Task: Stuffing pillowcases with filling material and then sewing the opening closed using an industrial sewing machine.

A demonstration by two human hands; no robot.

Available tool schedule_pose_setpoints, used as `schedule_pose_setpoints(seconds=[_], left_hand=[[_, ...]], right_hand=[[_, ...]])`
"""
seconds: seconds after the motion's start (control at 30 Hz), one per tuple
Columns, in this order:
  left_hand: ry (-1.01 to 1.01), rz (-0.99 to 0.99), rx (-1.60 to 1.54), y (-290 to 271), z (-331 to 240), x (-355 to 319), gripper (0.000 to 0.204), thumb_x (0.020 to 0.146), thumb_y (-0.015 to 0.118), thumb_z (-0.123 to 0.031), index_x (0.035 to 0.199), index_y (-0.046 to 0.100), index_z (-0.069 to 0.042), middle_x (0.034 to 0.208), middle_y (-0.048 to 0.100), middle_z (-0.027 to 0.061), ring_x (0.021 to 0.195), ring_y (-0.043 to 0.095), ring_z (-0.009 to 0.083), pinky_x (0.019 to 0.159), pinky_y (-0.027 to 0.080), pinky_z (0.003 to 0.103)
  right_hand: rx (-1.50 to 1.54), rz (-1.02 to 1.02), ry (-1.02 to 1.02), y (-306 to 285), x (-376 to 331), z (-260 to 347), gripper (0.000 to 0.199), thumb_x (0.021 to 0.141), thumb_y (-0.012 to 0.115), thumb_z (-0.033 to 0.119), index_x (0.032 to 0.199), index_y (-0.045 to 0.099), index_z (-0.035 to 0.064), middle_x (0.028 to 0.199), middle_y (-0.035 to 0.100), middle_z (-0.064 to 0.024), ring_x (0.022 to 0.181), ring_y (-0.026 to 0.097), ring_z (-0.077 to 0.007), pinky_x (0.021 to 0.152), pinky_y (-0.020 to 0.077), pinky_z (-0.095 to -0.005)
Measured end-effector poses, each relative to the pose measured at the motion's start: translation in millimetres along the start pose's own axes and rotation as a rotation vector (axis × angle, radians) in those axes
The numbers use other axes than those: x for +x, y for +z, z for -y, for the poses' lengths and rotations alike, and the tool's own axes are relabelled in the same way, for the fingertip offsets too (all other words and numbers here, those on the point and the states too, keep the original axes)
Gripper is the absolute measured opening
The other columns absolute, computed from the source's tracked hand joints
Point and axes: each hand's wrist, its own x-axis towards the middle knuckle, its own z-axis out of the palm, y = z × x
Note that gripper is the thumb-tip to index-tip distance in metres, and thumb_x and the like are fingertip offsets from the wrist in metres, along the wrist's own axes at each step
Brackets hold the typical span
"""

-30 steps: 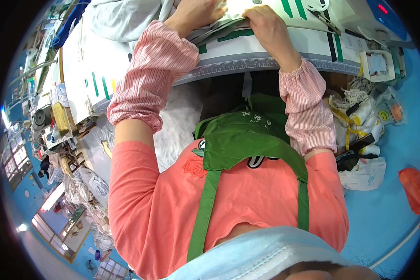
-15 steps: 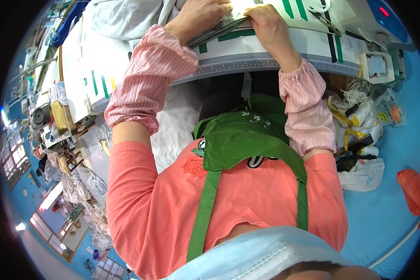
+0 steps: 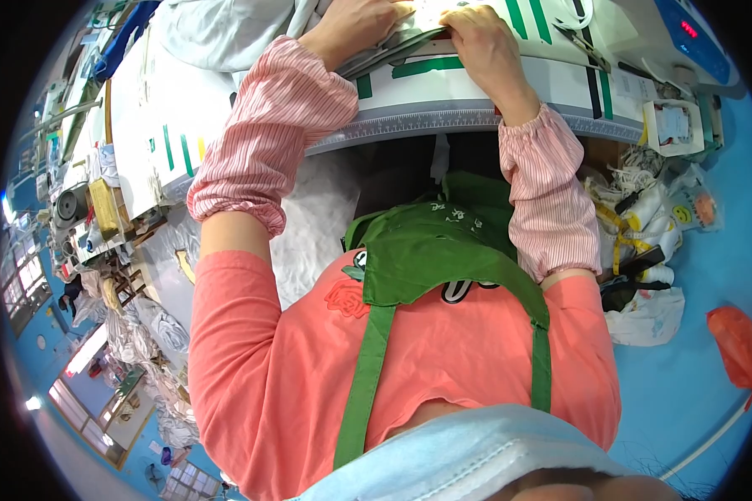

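Observation:
A grey piece of fabric (image 3: 393,52) stretches between my two hands at the top of the head view, over the white worktable (image 3: 443,88). My right hand (image 3: 489,54) pinches its right end, fingers bent over the edge. My left hand (image 3: 353,32) is on the fabric's left part, with its fingers curled together close to the upper border of the picture. A larger bunch of pale grey cloth (image 3: 226,35) lies to the left of that hand. Bright light falls just beyond my fingertips, where details are hard to make out.
A ruler strip (image 3: 443,119) runs along the table's front edge. Thread snips (image 3: 583,43) lie to the right, before a machine housing with a lit display (image 3: 689,33). A small white box (image 3: 675,123) stands at the right corner, with thread cones (image 3: 650,204) below it.
My right hand has shifted slightly left and down, its fingers now bent more over the fabric. My left hand has moved a little to the right.

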Motion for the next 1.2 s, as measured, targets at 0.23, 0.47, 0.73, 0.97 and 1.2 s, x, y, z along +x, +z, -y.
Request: schedule_pose_setpoints(seconds=[0.23,0.47,0.73,0.97,1.2], left_hand=[[-0.01,0.023,0.008,0,5,4,0.012,0.083,0.057,-0.016,0.082,0.066,-0.008,0.084,0.066,0.0081,0.087,0.062,0.026,0.083,0.045,0.039],[-0.069,0.097,0.026,-12,-2,4,0.013,0.082,0.057,-0.016,0.081,0.066,-0.006,0.084,0.065,0.0118,0.086,0.062,0.0277,0.081,0.045,0.039],[-0.407,-0.184,0.092,17,-86,-21,0.014,0.083,0.067,-0.021,0.092,0.071,-0.01,0.104,0.066,0.004,0.097,0.061,0.0257,0.077,0.05,0.04],[-0.203,-0.27,-0.301,26,77,-63,0.024,0.076,0.048,0.014,0.09,0.063,0.001,0.107,0.064,0.0194,0.106,0.058,0.0386,0.097,0.044,0.042],[-0.194,-0.284,-0.08,-28,14,-21,0.028,0.08,0.059,-0.008,0.107,0.065,-0.003,0.115,0.061,0.0086,0.117,0.053,0.026,0.1,0.04,0.042]], right_hand=[[0.29,-0.21,-0.106,8,5,-7,0.007,0.079,0.059,0.001,0.082,0.065,0.0002,0.079,0.063,-0.0151,0.082,0.059,-0.0344,0.074,0.0478,-0.0438],[0.28,-0.2,-0.105,10,8,-12,0.007,0.08,0.059,0.001,0.081,0.065,0.0001,0.077,0.062,-0.016,0.08,0.059,-0.0347,0.075,0.0483,-0.0436],[0.1,0.215,-0.167,14,36,-61,0.017,0.086,0.055,0.007,0.099,0.065,0.0002,0.086,0.066,-0.0207,0.09,0.061,-0.0403,0.082,0.0468,-0.0488],[-0.201,0.364,-0.148,4,31,-2,0.014,0.082,0.061,0.009,0.091,0.068,0.0018,0.083,0.066,-0.0161,0.079,0.063,-0.0352,0.076,0.048,-0.0432],[-0.236,0.15,-0.068,14,6,-6,0.016,0.087,0.068,0.018,0.099,0.072,0.0088,0.093,0.066,-0.0058,0.087,0.065,-0.0235,0.078,0.0518,-0.0368]])
